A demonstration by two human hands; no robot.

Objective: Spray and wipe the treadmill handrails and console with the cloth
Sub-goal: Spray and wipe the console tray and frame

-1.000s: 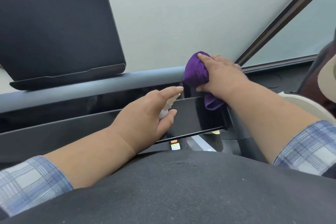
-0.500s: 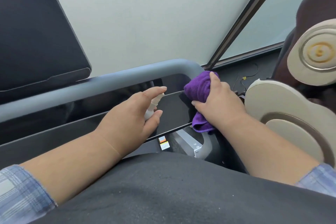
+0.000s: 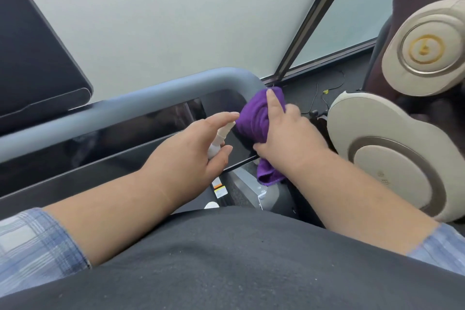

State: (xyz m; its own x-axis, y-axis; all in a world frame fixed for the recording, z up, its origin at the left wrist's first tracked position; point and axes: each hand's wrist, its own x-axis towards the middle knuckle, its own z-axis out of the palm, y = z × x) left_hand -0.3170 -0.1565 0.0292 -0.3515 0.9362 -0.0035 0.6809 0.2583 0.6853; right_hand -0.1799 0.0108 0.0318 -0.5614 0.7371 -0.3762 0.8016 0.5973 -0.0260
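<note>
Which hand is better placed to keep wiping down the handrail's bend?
The right hand: it grips the purple cloth against the grey handrail. The left hand holds the spray bottle.

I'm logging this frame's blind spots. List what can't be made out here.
- Spray bottle: head view, the left hand hides its body; only the white nozzle shows.
- Handrail beneath the purple cloth: covered by cloth and right hand.
- Warning label: text too small.
- Console screen: cut off at the left edge.
</note>
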